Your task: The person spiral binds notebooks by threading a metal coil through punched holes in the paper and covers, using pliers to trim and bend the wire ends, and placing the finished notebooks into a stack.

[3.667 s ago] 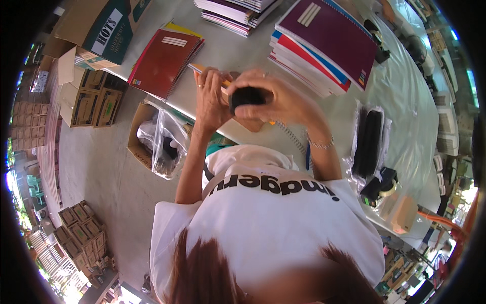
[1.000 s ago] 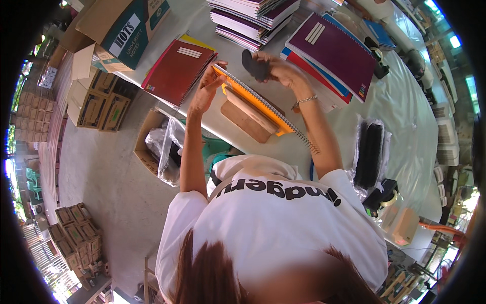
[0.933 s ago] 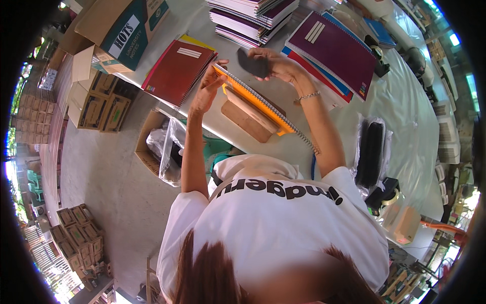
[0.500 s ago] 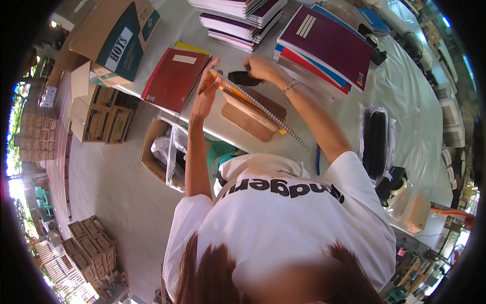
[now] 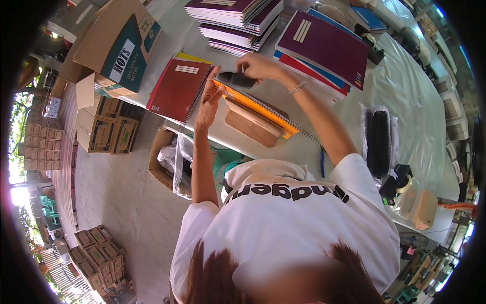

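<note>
An orange spiral notebook [image 5: 263, 112] stands on edge, spine up, against a wooden stand [image 5: 250, 123] on the table. A loose length of its coil [image 5: 309, 137] sticks out past the near right end. My left hand [image 5: 208, 101] is at the far left end of the notebook, with the notebook's corner between the thumb and the straight fingers. In my right hand [image 5: 257, 67] is a black hand tool [image 5: 235, 80], held over that same end of the spine. Its kind and its tip cannot be made out.
Left of the notebook lies a red notebook pile [image 5: 177, 88], beside a cardboard carton [image 5: 101, 48]. Notebook stacks [image 5: 235, 23] and a purple-topped pile [image 5: 324, 45] stand farther back. Near my right arm are a blue pen [image 5: 322, 162], a plastic-wrapped black bundle [image 5: 378, 144] and a tape dispenser [image 5: 396, 185].
The view has shifted slightly. My right hand and the black tool have moved left, closer to my left hand, above the spine's end. More of the notebook's orange face shows.
</note>
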`<state>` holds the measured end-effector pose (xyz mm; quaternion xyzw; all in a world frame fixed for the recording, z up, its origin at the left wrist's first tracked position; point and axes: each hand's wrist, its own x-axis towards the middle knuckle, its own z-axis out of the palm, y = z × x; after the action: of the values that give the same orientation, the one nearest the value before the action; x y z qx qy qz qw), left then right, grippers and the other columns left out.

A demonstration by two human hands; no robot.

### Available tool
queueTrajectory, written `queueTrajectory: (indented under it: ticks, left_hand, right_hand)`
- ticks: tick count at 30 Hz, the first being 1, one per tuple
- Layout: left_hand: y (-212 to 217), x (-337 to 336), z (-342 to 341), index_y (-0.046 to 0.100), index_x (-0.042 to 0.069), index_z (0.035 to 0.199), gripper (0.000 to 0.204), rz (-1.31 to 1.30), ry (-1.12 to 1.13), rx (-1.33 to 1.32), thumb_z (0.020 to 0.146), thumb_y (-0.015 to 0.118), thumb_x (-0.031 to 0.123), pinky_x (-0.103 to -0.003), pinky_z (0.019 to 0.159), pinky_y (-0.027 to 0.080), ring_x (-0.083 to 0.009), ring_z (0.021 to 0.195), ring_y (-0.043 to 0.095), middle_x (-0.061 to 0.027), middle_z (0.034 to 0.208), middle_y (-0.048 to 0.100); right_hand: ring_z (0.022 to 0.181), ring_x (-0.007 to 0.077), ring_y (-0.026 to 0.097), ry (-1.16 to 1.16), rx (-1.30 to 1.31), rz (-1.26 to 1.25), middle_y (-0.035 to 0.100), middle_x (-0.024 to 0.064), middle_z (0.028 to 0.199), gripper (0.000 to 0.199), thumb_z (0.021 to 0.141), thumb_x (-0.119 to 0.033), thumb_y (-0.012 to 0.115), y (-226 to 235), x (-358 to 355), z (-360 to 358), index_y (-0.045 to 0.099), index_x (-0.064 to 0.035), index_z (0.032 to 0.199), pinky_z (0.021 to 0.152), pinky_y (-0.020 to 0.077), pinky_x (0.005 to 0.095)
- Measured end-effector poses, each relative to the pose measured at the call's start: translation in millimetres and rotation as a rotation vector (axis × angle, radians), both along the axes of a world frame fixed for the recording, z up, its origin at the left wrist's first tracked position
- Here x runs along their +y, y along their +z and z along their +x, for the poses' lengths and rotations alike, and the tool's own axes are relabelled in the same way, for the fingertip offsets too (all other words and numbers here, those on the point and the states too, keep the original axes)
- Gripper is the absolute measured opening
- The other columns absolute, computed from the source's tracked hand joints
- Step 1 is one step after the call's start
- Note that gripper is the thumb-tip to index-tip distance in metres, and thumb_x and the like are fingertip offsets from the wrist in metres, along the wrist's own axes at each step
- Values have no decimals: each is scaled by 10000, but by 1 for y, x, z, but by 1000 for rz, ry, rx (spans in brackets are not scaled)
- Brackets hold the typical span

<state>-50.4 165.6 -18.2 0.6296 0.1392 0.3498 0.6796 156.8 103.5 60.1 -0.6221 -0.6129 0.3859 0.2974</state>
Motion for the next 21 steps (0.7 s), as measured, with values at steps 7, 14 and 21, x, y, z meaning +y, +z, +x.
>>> queueTrajectory:
  ticks: [7,14,21]
  left_hand:
    - [5,-6,-2,275,83,1497,639,-33,-44,-5,952,575,229,-310,1097,216,-132,1226,394,-52,1317,473]
    - [-3,7,-3,260,61,1496,622,-44,-67,10,965,553,196,-319,1113,205,-133,1292,337,-43,1369,435]
    - [10,4,-2,267,46,1492,619,-11,-147,-13,966,553,206,-305,1111,203,-138,1311,331,-44,1383,427]
  right_hand:
    - [475,156,590,50,31,-24,575,72,666,147,761,47,513,8,-2,-13,592,3,875,410,492,292]
    - [488,153,594,38,253,-17,584,62,646,184,769,76,477,-7,21,-2,597,10,892,389,470,280]
    - [548,147,595,117,14,457,625,59,714,137,766,37,554,-25,21,-24,605,-37,870,394,429,310]
